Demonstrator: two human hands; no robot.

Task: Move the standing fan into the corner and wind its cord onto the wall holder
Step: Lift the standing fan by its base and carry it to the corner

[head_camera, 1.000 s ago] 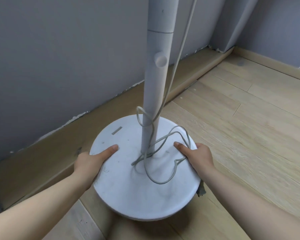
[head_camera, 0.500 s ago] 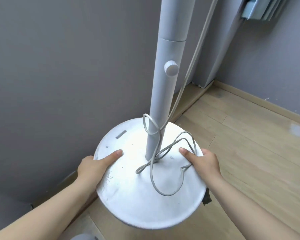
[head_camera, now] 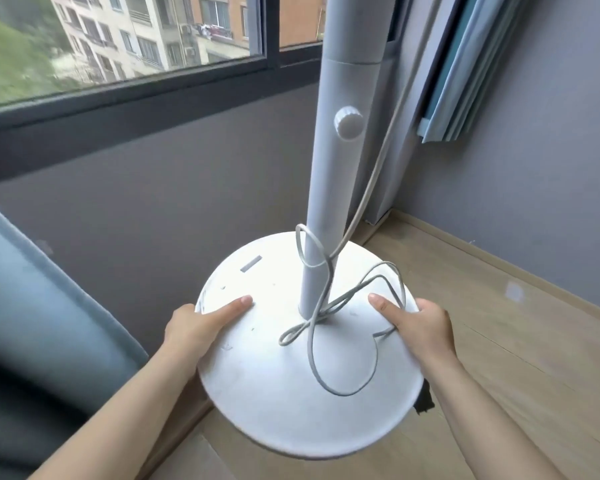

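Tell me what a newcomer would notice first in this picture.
The round white fan base fills the lower middle, with the left hand and right hand gripping its opposite edges. A loose grey cord loops around the foot of the pole and across the base. Behind, upper left, a window shows apartment blocks.

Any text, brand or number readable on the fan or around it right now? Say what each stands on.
No readable text in this view.
Grey strip on the fan base: too small, no letters legible.
Knob on the pole: no marking visible.
Buildings outside the window: blurred, no signs legible.
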